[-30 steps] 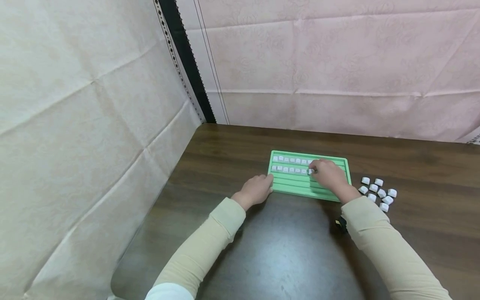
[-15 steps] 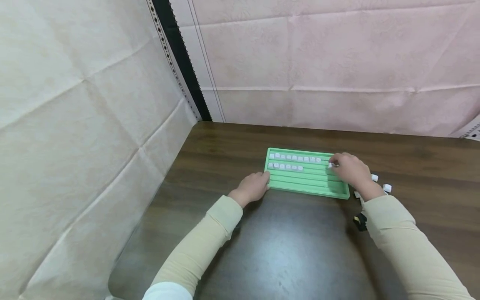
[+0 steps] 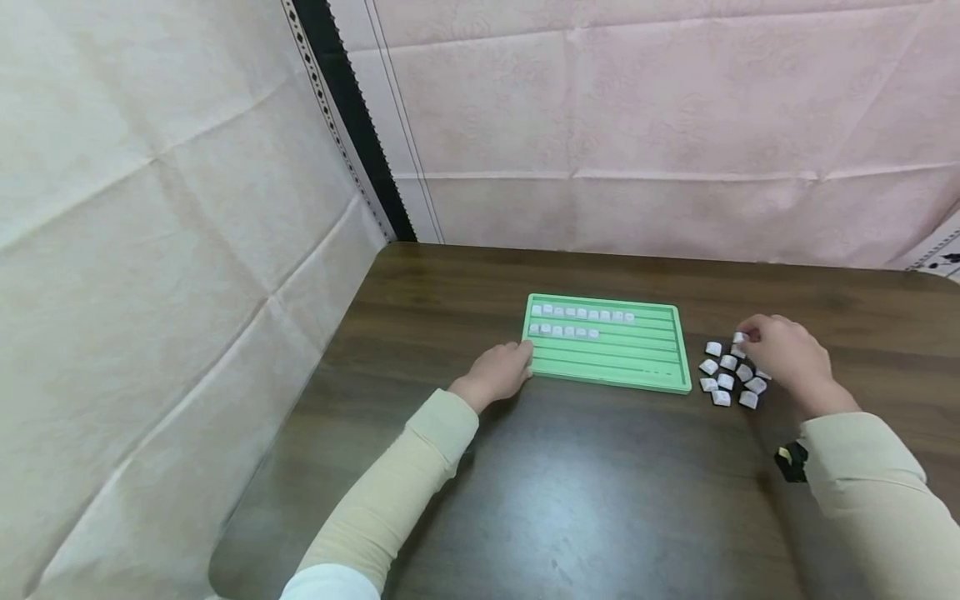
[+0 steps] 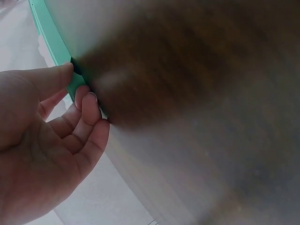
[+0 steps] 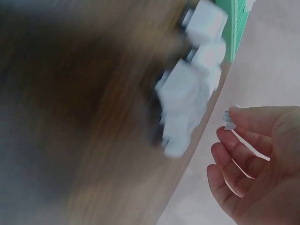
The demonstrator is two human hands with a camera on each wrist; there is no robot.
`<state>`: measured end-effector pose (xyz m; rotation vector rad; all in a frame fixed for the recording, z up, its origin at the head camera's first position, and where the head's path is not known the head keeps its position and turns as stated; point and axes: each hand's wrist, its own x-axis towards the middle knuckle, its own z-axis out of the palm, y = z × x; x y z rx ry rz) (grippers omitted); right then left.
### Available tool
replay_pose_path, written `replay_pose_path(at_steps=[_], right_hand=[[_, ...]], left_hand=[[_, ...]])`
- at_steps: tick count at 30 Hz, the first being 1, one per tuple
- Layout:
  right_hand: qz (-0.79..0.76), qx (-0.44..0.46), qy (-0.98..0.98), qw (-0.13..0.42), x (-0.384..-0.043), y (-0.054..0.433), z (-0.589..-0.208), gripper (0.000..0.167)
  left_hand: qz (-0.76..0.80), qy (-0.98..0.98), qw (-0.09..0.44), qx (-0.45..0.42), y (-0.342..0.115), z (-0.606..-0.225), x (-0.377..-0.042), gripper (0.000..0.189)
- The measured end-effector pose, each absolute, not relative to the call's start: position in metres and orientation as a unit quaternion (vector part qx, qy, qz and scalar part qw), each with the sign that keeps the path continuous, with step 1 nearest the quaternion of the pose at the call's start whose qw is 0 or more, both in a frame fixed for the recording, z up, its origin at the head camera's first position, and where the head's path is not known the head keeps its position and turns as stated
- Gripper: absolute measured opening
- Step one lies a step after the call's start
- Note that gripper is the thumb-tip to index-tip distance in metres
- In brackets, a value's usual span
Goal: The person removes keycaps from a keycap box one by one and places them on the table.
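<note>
A light green ridged tray (image 3: 637, 357) lies on the table, bearing two rows of small white keycaps (image 3: 570, 313) along its far left part. At the tray's left edge my left hand (image 3: 491, 375) grips the rim between thumb and curled fingers; the left wrist view shows the thumb over the green edge (image 4: 52, 40). To the right of the tray, my right hand (image 3: 787, 360) pinches one white keycap (image 5: 228, 123) between thumb and index finger, at the far side of a loose group of keycaps (image 3: 725, 382). Its other fingers are loosely bent.
The dark brown wooden table (image 3: 600, 467) ends at pale cloth hangings (image 3: 675, 125) behind and to the left. A small black object with a yellow mark (image 3: 792, 461) sits at the right wrist.
My right hand lifts a keycap from the tray's second row and carries it right to the loose group. That row is shorter now. My left hand stays on the tray's edge.
</note>
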<state>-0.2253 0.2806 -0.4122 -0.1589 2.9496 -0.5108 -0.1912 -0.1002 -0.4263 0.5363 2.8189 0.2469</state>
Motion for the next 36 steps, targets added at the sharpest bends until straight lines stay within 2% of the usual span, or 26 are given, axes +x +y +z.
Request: replay_pose_path(at_steps=[9,24,31,36], right_hand=[[-0.17,-0.034,0.981,0.092,-0.224,0.307,-0.418,0.036],[-0.166,-0.025,0.975,0.144,-0.227,0.306,-0.428,0.036],[-0.164,-0.029,0.976,0.137,-0.228,0.306,-0.427,0.036],[-0.174,-0.037,0.979,0.103,-0.229,0.301,-0.42,0.038]], left_hand=[[0.091,0.97,0.132,0.182,-0.101,-0.424,-0.191,0.013],[0.099,0.969,0.129,0.186,-0.102,-0.431,-0.194,0.013],[0.111,0.967,0.121,0.194,-0.104,-0.43,-0.193,0.012],[0.099,0.969,0.127,0.185,-0.102,-0.432,-0.194,0.013]])
